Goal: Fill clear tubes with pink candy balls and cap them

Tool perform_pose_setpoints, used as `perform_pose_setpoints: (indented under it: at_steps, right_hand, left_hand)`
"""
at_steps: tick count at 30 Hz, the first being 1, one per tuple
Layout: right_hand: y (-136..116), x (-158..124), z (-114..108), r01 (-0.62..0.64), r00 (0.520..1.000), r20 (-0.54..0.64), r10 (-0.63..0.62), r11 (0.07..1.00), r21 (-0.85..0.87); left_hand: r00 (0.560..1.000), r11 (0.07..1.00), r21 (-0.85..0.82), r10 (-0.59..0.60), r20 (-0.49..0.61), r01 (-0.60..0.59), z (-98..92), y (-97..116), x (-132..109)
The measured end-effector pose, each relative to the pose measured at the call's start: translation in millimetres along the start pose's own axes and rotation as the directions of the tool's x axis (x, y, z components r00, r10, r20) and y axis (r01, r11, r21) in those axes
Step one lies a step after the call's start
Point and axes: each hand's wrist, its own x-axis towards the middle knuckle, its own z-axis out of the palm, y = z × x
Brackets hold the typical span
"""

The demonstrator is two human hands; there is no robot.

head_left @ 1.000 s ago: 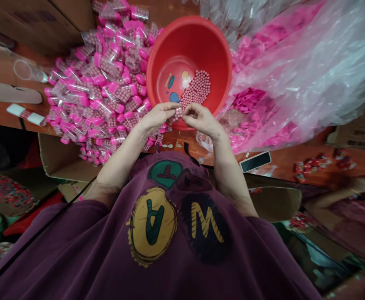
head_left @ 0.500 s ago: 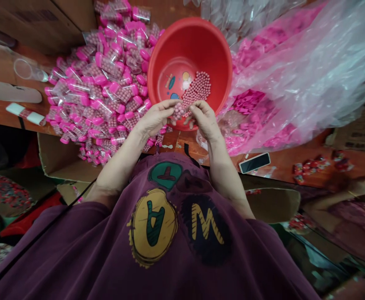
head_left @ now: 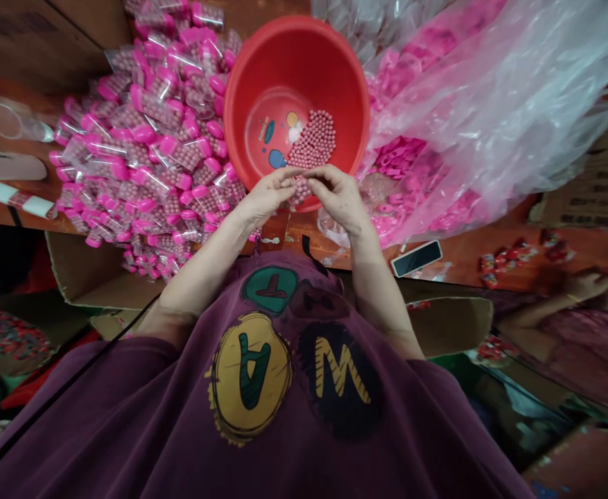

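1. Left hand (head_left: 268, 197) pinching a bead-filled bottle (head_left: 300, 193) over the near rim of the red basin (head_left: 259, 69).
2. Right hand (head_left: 341, 199) has fingers curled in against it, can't tell if they're gripping.
3. Loose pink beads (head_left: 315, 141) inside the basin.
4. Pink-capped bottles (head_left: 148, 152) heaped left of it, pink bits (head_left: 400, 156) right.

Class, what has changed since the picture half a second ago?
The right hand has moved toward the left hand, fingertips now closer together by the held pink beads. The view shifted, putting the red basin further left. Loose beads and pink-capped containers look unchanged.
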Motion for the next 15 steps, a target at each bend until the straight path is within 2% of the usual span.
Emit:
perform_pose_setpoints:
  at_steps: [3, 8, 11, 15]
  right_hand:
    - [4.7, -1.4, -10.1, 0.004, 0.996, 0.085, -0.004, 1.0, 0.003]
    - [5.7, -1.1, -12.7, -0.002, 0.994, 0.112, 0.008, 0.999, -0.055]
    - [8.3, -3.1, -3.4, -0.052, 0.996, 0.079, 0.052, 0.999, -0.001]
    - [20.0, -11.6, 16.5, -0.121, 0.991, -0.047, 0.128, 0.985, 0.127]
  left_hand:
    - [0.997, 0.998, 0.003, -0.056, 0.049, 0.056, -0.7, 2.3, -2.0]
    - [0.991, 0.997, -0.003, -0.072, 0.111, 0.072, -0.6, -2.8, -4.0]
    - [0.991, 0.998, -0.027, -0.056, 0.121, 0.06, -3.8, -7.6, -6.4]
    - [0.997, 0.998, -0.061, 0.011, 0.078, -0.006, -9.3, -14.4, -7.5]
